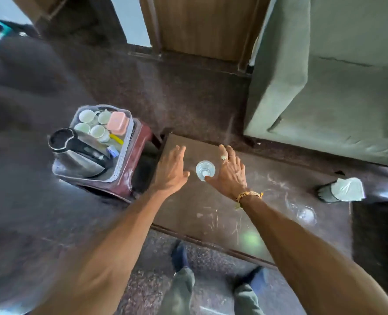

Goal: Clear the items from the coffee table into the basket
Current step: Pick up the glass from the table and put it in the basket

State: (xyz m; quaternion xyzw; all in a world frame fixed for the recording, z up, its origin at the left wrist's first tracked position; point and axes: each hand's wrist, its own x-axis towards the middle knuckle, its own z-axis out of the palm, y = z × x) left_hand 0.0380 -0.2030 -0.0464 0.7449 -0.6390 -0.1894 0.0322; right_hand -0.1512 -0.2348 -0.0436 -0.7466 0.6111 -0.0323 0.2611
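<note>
A clear drinking glass (205, 169) stands upright near the far left end of the dark coffee table (268, 223). My left hand (172, 170) hovers just left of the glass, flat, fingers apart, holding nothing. My right hand (230, 172) is spread just right of it, with the thumb tip at the glass's rim and no grip around it. A second clear glass (304, 212) sits farther right on the table. The white basket (123, 153) stands left of the table on a maroon stool (140, 142). It holds a steel kettle (79, 153), several white cups (87, 115) and a pink box (118, 122).
A black holder with white tissue (340, 189) stands at the table's right end. A green sofa (336, 87) runs behind the table. A wooden door (202, 23) is at the back. My feet (180, 255) are on the floor in front of the table's near edge.
</note>
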